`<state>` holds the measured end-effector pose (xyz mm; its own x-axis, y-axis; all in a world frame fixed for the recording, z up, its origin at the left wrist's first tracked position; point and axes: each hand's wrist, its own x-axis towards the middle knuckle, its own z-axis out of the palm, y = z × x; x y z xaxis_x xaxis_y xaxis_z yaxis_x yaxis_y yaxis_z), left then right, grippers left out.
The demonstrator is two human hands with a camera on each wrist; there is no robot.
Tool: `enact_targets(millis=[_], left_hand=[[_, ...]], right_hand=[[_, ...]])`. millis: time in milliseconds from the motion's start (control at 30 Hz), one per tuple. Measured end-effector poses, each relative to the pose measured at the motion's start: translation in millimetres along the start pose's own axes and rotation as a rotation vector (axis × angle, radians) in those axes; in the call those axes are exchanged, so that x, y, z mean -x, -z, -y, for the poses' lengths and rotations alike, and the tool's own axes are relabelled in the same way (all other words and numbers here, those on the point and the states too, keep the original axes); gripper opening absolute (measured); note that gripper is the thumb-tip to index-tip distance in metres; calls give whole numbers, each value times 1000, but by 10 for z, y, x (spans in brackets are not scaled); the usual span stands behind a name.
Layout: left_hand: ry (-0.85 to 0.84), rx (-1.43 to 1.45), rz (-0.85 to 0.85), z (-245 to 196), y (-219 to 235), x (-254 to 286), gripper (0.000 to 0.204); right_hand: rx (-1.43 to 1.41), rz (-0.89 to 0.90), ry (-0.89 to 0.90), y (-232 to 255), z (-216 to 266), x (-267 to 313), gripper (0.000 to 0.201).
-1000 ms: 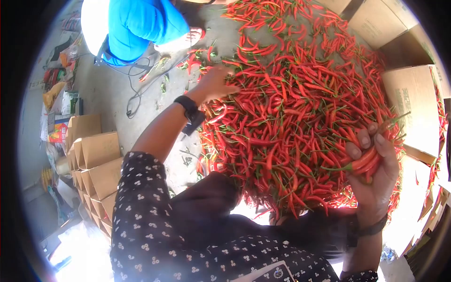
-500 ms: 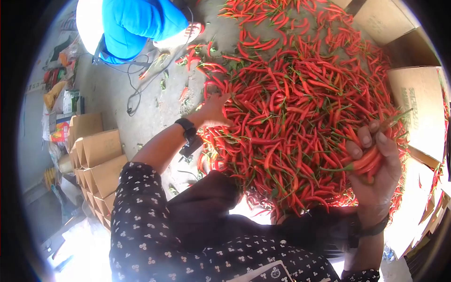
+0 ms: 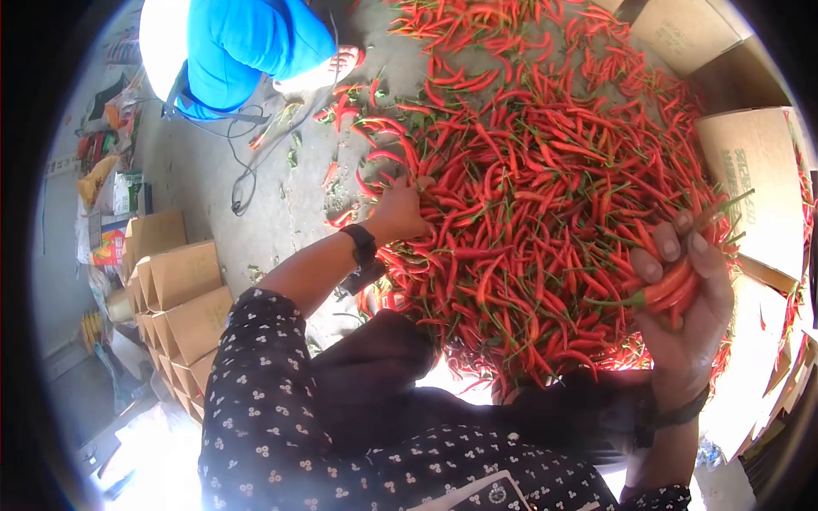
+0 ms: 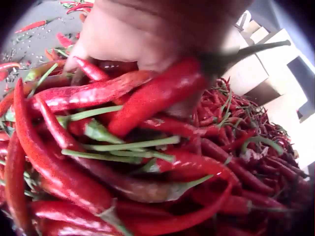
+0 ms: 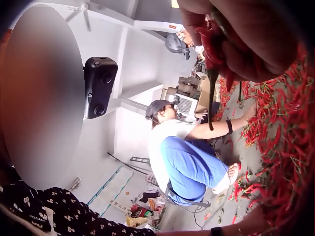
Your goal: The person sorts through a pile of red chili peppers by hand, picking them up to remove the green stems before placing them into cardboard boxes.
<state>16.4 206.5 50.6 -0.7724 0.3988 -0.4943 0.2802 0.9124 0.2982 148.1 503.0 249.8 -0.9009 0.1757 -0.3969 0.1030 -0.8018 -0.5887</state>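
A wide heap of red chili peppers (image 3: 528,230) with green stems covers the floor in front of me. My left hand (image 3: 400,211) reaches down into the heap's left edge in the head view. In the left wrist view, chilies (image 4: 162,96) overlap its fingers, hiding the fingertips; I cannot tell whether they grip any. My right hand (image 3: 694,298), palm up over the heap's right side, holds several red chilies (image 3: 669,289) in curled fingers. One stem (image 5: 211,98) hangs below that hand in the right wrist view.
Another person in blue trousers (image 3: 256,43) squats at the far left, a hand on the chilies. A black cable (image 3: 243,183) lies on the concrete floor. Cardboard boxes stand at right (image 3: 754,187) and in a stack at left (image 3: 183,298).
My left hand has moved from the heap's upper left edge down toward me and into the chilies. The right hand stays nearly still with its chilies.
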Motion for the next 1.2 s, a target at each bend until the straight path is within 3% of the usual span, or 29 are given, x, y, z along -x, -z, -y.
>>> enact_targets(millis=[133, 200, 333, 400, 467, 533, 600, 700, 767, 800, 900, 933, 967, 1033, 1100, 1200], left_hand=[[12, -19, 18, 84, 10, -82, 69], [-39, 52, 1, 58, 38, -37, 57], [-171, 209, 25, -189, 270, 32, 53], [-289, 143, 71, -579, 524, 101, 50], [-370, 121, 11, -845, 595, 75, 48], [-556, 322, 10, -1339, 850, 174, 46], [-949, 454, -49, -1773, 808, 98, 53], [-1067, 642, -20, -2165, 918, 194, 55], [-1138, 628, 298, -2165, 1107, 114, 62], [-964, 553, 399, -2026, 1179, 38, 66], [-666, 382, 209, -1242, 1182, -219, 66], [-592, 230, 63, -895, 1094, -241, 69], [-399, 255, 131, -543, 1008, -220, 75], [-389, 33, 117, 225, 657, -110, 94], [-289, 82, 180, 787, 218, 128, 115], [-193, -51, 203, 742, -169, 621, 124]], right_hand=[[-9, 32, 28, -17, 45, 34, 18], [-10, 24, 42, -4, 58, 61, 18], [-5, -17, 118, -9, 75, 87, 18], [1, -47, 154, -41, 78, 99, 19], [-4, -34, 131, -64, 95, 110, 19], [-21, 18, 111, -37, 119, 120, 20], [-35, 69, 90, -45, 121, 133, 20], [-18, 104, 124, -97, 156, 148, 19], [-13, 153, 130, -119, 191, 173, 17], [-31, 170, 133, -80, 197, 164, 17], [-32, 151, 121, -22, 230, 181, 20], [-32, 118, 143, 13, 221, 183, 20], [-31, 114, 144, 34, 218, 187, 20], [7, 84, 119, 61, 209, 188, 17], [23, 63, 121, 100, 188, 183, 18], [26, 35, 111, 115, 176, 149, 20]])
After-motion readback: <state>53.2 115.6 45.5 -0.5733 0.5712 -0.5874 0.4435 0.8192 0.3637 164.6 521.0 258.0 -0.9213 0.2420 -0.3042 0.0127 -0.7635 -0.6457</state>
